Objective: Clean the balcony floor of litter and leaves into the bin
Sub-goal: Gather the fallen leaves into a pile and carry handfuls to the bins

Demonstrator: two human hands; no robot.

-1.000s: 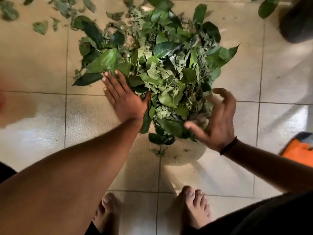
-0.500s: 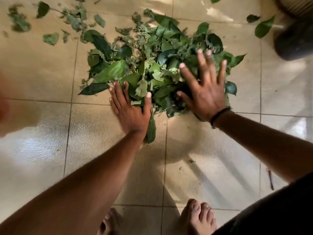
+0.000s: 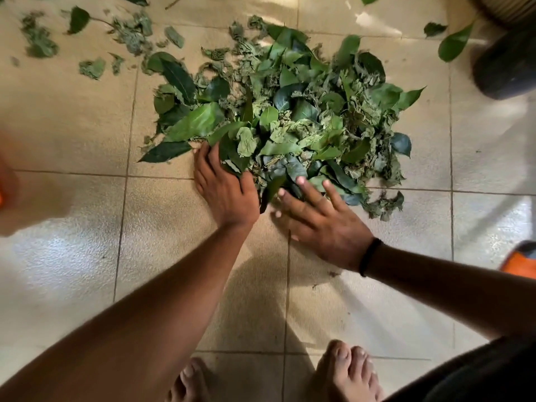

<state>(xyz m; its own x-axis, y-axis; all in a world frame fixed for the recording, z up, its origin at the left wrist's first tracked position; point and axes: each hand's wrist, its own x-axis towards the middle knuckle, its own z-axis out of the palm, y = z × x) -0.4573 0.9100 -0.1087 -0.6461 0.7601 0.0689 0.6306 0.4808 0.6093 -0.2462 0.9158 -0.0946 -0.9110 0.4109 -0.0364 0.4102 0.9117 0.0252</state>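
Observation:
A heap of green leaves (image 3: 290, 111), fresh and dried, lies on the beige tiled floor (image 3: 87, 227) in the upper middle of the view. My left hand (image 3: 223, 187) lies flat at the heap's near left edge, fingers straight and slipped under the leaves. My right hand (image 3: 322, 219) rests on the floor at the near edge, fingers spread and straight, tips touching the leaves. A dark band sits on my right wrist. No bin can be made out for certain.
Loose leaves (image 3: 87, 39) are scattered at the top left, and two more leaves (image 3: 455, 44) lie top right. A dark round object (image 3: 507, 65) stands top right. An orange thing (image 3: 522, 261) shows at the right edge. My bare feet (image 3: 345, 372) are at the bottom.
My right hand has come off the top of the heap and moved down to its near edge on the floor. My left hand has stayed at the left edge.

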